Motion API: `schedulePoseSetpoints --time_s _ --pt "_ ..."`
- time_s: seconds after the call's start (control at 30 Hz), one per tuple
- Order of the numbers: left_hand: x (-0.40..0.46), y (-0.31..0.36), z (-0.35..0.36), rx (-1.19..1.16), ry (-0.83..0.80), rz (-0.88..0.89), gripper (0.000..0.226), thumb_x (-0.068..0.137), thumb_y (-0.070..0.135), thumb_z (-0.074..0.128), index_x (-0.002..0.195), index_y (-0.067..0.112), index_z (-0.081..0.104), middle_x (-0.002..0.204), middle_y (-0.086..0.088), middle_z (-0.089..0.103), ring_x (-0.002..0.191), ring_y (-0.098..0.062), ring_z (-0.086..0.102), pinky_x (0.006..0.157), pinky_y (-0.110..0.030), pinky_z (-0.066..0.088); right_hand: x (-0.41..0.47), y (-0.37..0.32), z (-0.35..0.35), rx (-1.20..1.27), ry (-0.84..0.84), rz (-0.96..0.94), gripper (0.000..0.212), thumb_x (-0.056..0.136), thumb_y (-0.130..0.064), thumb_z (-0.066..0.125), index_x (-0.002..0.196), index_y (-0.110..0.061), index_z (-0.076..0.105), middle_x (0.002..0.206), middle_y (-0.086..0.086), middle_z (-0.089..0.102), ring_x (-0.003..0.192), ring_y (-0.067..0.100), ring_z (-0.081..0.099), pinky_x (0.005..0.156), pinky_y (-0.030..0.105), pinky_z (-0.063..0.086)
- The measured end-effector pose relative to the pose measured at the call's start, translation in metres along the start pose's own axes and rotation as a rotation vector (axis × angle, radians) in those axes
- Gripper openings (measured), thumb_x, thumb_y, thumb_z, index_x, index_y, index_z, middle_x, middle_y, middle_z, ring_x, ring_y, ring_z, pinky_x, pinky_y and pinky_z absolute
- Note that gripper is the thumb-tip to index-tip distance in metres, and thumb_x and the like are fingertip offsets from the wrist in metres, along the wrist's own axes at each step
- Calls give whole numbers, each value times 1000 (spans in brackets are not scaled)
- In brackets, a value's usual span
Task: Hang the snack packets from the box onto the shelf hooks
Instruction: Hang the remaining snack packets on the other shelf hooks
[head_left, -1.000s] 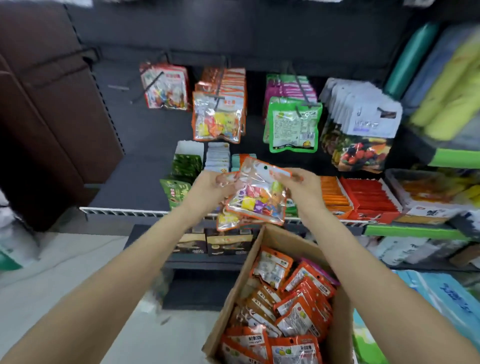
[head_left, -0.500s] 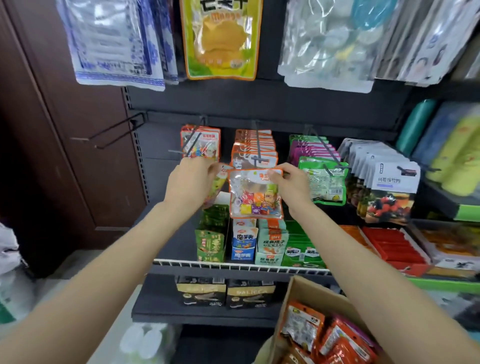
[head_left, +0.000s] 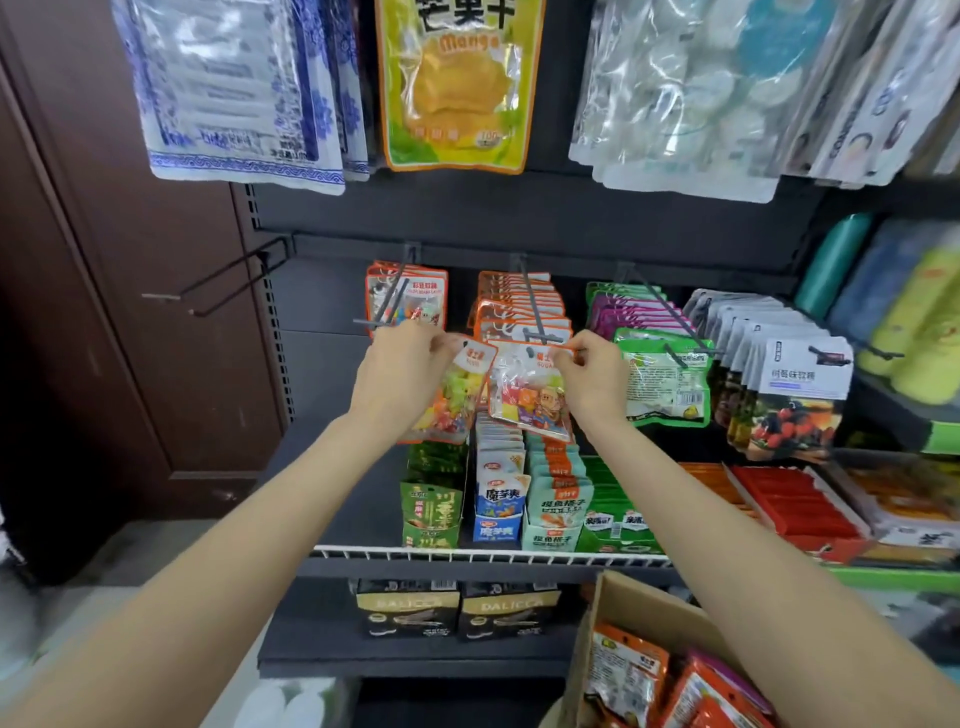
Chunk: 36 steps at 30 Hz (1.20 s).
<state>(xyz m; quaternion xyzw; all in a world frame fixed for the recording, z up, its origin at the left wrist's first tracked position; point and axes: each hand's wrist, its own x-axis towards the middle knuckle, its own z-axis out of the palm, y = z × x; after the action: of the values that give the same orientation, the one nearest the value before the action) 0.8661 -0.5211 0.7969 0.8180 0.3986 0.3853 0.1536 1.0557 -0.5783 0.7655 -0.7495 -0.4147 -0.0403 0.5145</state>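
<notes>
**Two packets raised to the hooks**

At the middle row of hooks, the left hand (head_left: 402, 371) pinches one candy packet (head_left: 451, 395) by its header and the right hand (head_left: 592, 376) pinches a second candy packet (head_left: 527, 392) just under the tip of the centre hook (head_left: 540, 332). A second ago both packets were held together low over the cardboard box (head_left: 618, 613); now they are separated and lifted to hook height. Threading looks imminent, the right packet's hole nearly meeting the hook. Many orange packets (head_left: 631, 670) remain boxed.

Shop: snack pkts (head_left: 452, 83) on shelf hooks (head_left: 535, 306).
</notes>
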Motion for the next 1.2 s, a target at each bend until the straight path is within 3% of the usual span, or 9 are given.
schedulePoseSetpoints --time_s 0.13,0.37,0.5,0.57,0.67,0.73,0.87,1.0,1.2 --pt "3 -8 0 -61 -47 -15 32 94 31 55 90 4 71 79 -13 70 56 -24 57 67 -40 54 12 -2 6 -83 6 35 14 89 -16 60 76 -14 55 73 -1 57 68 16 52 48 20 29" --pt "5 -11 7 -167 -221 -60 23 93 32 56 86 15 70 89 -7 73 68 -26 67 50 -15 44 30 1 17 -272 8 6 6 91 -15 56 93 -10 58 95 9 65 84 27 60 59 29 38" --pt "4 -5 21 -296 -241 -92 22 92 30 59 89 12 71 75 -5 67 62 -14 58 51 -14 41 14 8 3 -70 54 -33 22 89 -20 61 108 -13 54 110 5 52 101 17 50 76 24 40" --pt "4 -1 31 -408 -269 -151 22 91 30 61 92 10 71 76 -9 67 60 -12 54 56 -22 42 3 12 -8 139 -78 25 13 92 -28 57 99 -16 57 104 2 61 95 15 56 80 25 47" --pt "6 7 48 -567 -286 -276 16 89 30 63 81 17 68 92 -16 70 76 -18 58 63 -26 44 -9 17 -19 357 -355 170 18 91 -40 55 85 -25 64 94 0 70 92 18 65 88 41 53" --pt "9 11 59 -612 -272 -329 19 89 30 64 74 18 63 96 -14 69 83 -19 59 66 -25 44 -11 16 -22 380 -361 143 9 89 -26 62 80 -23 64 88 -1 70 84 14 66 83 37 55" --pt "18 10 71 -592 -146 -325 9 89 19 63 82 13 61 80 1 61 79 -15 55 70 -27 44 -3 14 -21 313 -225 110 22 86 -15 66 67 -20 56 76 2 66 74 18 63 63 32 49" --pt "22 6 73 -500 -80 -320 12 91 21 61 87 11 66 82 -3 63 78 -16 55 71 -31 45 5 15 -15 161 -179 88 20 86 -22 66 70 -19 56 83 9 69 81 24 65 72 40 52" --pt "26 3 75 -394 -59 -277 17 91 22 61 94 8 70 82 -2 63 74 -12 54 72 -25 42 8 19 -8 64 -137 41 15 86 -26 65 78 -16 59 80 6 67 77 22 63 67 36 50"
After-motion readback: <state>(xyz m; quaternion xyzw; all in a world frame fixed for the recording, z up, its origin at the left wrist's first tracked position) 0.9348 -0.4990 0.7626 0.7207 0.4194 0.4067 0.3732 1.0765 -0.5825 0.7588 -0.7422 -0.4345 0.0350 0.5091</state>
